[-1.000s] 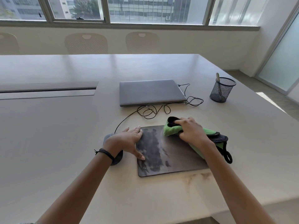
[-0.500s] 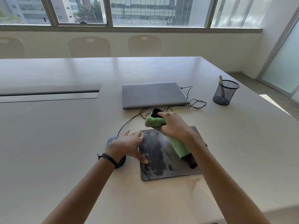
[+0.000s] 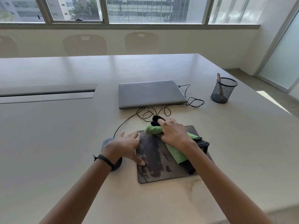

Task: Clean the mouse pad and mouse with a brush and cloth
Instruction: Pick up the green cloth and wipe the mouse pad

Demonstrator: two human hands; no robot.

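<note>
A dark mouse pad with streaky wet patches lies on the beige table. My right hand is closed on a green and black cloth and presses it onto the pad's far half. My left hand lies flat with fingers spread on the pad's left edge. Beneath my left wrist sits the dark wired mouse, mostly hidden. A brush handle sticks out of a black mesh cup at the right.
A closed grey laptop lies beyond the pad, with a black cable coiled between them. The table's front edge is near my elbows. A cable hatch is set in the table at left. Chairs stand by the window.
My right hand swept the cloth left across the far part of the pad, then partway back toward the right. My left hand stayed on the pad's left edge.
</note>
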